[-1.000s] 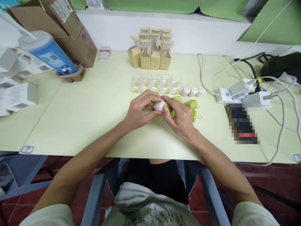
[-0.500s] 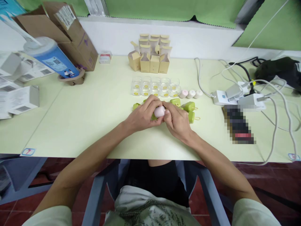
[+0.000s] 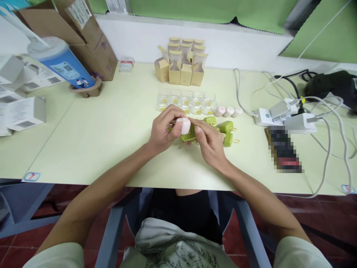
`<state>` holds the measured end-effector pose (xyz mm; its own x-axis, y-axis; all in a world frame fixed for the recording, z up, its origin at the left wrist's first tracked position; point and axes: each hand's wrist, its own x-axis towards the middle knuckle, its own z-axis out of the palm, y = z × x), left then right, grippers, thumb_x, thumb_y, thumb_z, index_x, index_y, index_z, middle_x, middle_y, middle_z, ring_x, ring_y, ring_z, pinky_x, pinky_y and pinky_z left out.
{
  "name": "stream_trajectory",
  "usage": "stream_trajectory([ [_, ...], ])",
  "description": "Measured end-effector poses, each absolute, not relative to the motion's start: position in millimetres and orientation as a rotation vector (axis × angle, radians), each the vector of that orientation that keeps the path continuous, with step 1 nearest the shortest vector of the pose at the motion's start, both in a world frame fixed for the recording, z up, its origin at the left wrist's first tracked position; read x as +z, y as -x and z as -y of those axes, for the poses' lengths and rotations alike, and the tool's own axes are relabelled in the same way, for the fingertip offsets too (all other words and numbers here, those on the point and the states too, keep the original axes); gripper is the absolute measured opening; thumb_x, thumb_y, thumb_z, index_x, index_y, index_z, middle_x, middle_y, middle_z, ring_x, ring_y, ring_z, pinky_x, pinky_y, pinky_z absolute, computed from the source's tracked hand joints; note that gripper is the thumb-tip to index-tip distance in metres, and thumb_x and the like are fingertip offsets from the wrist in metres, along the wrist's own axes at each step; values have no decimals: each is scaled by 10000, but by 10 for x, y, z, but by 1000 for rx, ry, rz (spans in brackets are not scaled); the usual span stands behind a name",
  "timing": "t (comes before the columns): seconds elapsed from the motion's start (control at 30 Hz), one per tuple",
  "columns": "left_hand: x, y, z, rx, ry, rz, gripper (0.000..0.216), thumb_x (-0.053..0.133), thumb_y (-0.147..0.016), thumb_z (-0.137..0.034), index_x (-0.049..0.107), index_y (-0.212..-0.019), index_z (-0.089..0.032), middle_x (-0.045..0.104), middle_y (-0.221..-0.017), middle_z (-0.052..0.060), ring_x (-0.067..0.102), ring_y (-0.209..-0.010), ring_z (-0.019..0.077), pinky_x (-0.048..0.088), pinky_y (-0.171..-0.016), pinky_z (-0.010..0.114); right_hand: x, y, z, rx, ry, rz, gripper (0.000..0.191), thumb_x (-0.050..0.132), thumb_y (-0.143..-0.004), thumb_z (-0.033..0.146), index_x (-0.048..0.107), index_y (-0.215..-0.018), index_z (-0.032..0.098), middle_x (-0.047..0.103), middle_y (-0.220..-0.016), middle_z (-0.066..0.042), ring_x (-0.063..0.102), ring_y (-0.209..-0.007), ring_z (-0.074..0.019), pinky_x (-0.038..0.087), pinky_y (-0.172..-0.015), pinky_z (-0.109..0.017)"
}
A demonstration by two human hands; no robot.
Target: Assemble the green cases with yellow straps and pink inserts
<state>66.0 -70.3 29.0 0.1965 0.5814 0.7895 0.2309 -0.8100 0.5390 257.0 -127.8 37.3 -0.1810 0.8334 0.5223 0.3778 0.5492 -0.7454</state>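
Observation:
My left hand (image 3: 164,128) is closed around a small pale pink rounded piece (image 3: 183,125), thumb pressed along its side. Right beside it, my right hand (image 3: 210,143) is closed on a glossy green case (image 3: 187,135); fingertips show below its lower edge, and part of it is hidden by the hands. Behind and to the right of that hand lie more green cases (image 3: 228,140) with thin loops. Beyond the hands stand two rows of clear plastic cups (image 3: 198,99) with yellow stickers. Several pale pink and white rounded pieces (image 3: 229,111) line up at their right end.
Small open cardboard boxes (image 3: 175,72) stand together near the wall. On the left are a blue canister (image 3: 67,67), a large carton (image 3: 96,44) and white boxes (image 3: 26,113). A power strip (image 3: 264,117) with white cables and a blurred dark item (image 3: 284,149) lie on the right.
My hands have drawn slightly apart. The pink piece has shifted a little left and up in my left hand, turned differently. The green case beneath it shows more now.

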Motion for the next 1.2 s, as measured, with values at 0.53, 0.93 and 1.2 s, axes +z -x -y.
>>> stream_trajectory([
  [0.53, 140, -492, 389, 1822, -1798, -1055, 640, 819, -925, -761, 558, -1240, -269, 744, -1178, 65, 778, -1085, 192, 675, -891, 346, 133, -2442, 1362, -403, 678, 2581, 324, 631, -1129, 232, 695, -1447, 213, 765, -1449, -164, 682, -1095, -277, 612, -872, -447],
  [0.93, 324, -849, 637, 1801, -2478, -480, 477, 782, -1025, -587, 574, -1326, -281, 791, -1086, 53, 761, -914, 187, 612, -725, 320, 488, -2753, 1269, 236, 912, 1782, 206, 715, -1084, 306, 696, -1278, 240, 682, -1261, -143, 721, -1206, -274, 689, -803, -389],
  [1.2, 627, -1645, 567, 544, -2919, -424, 614, 704, -1061, -621, 642, -1489, -185, 571, -1624, 230, 609, -1475, 388, 551, -1206, 576, 557, -4149, 1009, 102, 1349, 1429, 337, 785, -1020, 522, 756, -1249, 276, 772, -1196, -63, 737, -738, -173, 609, -640, -346],
])
